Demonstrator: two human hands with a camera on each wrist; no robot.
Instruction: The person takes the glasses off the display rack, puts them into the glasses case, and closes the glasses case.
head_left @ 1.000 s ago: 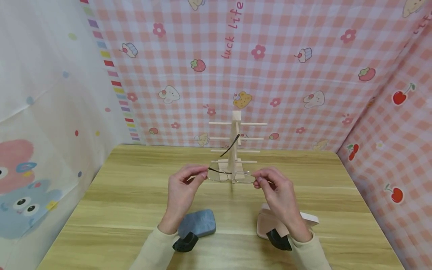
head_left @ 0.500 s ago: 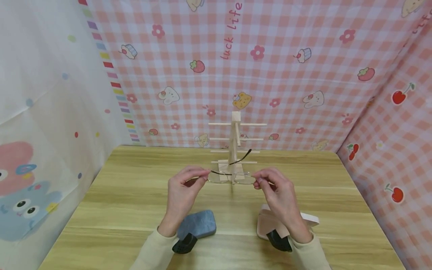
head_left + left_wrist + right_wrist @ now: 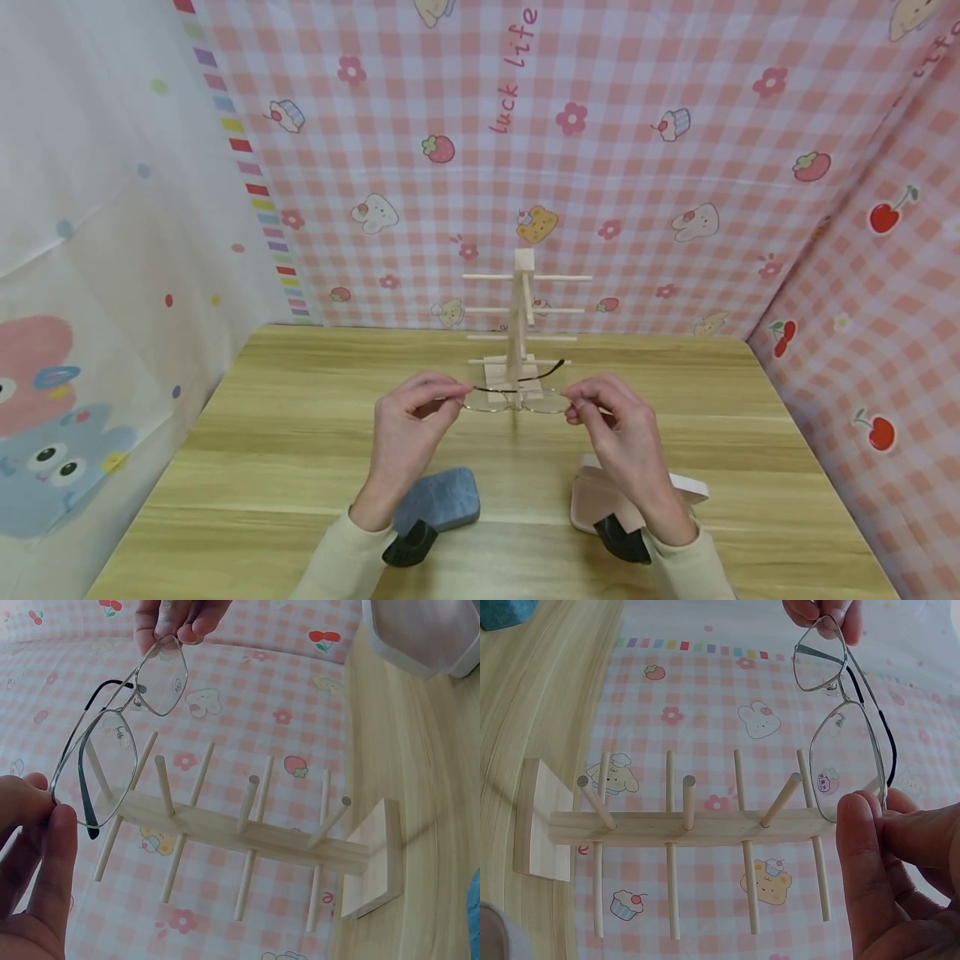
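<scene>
A pair of thin metal-rimmed eyeglasses (image 3: 487, 407) is held up between both hands, in front of a wooden peg stand (image 3: 517, 333). My left hand (image 3: 412, 437) pinches its left end between thumb and fingers. At the other end my right hand (image 3: 618, 429) pinches the rim's outer corner. Both dark-tipped temples are folded in behind the lenses, as the left wrist view shows; one temple tip (image 3: 93, 832) points down past a lens there. In the right wrist view the near lens (image 3: 844, 761) bears a small printed mark.
The stand's several pegs (image 3: 688, 802) stick out to the sides and front. A closed blue glasses case (image 3: 450, 496) lies by my left wrist. Under my right wrist sits an open pale pink case (image 3: 585, 500). A checked cloth (image 3: 480, 183) hangs behind the wooden table (image 3: 247, 467).
The raised dark temple has come down from high before the stand to just above the lenses. Both hands keep nearly the same place and grip.
</scene>
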